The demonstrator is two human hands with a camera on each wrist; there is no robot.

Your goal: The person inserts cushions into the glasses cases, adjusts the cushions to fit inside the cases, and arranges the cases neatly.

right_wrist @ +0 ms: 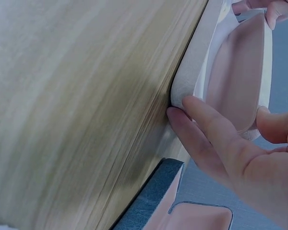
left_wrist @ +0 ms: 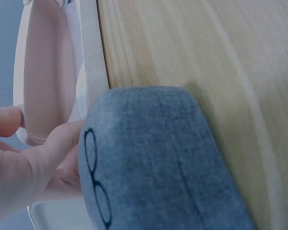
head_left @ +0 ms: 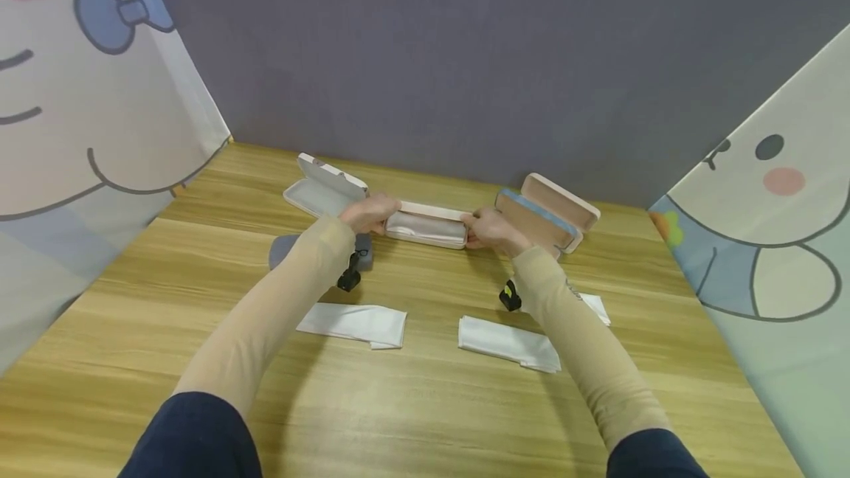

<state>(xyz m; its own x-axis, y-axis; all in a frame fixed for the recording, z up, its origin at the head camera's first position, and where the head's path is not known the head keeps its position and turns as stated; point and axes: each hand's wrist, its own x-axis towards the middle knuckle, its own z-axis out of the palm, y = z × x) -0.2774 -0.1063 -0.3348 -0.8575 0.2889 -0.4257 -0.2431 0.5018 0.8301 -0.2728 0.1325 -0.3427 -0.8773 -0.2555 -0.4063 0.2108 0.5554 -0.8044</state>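
Pale case (head_left: 426, 241) sits open mid-frame; left hand (head_left: 372, 212) and right hand (head_left: 493, 229) clamped on opposite ends. Load both evenly, avoid twisting lid (head_left: 434, 209) (mind white cloth (head_left: 425, 226) inside).

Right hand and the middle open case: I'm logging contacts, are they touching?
Touching: in the right wrist view, the right hand has fingers on the end of the middle open case and its thumb on the lid.

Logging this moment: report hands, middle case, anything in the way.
Left hand, right hand holding opposite ends of middle case. Case open, white cloth inside. Grey case near left hand; nothing visibly blocking.
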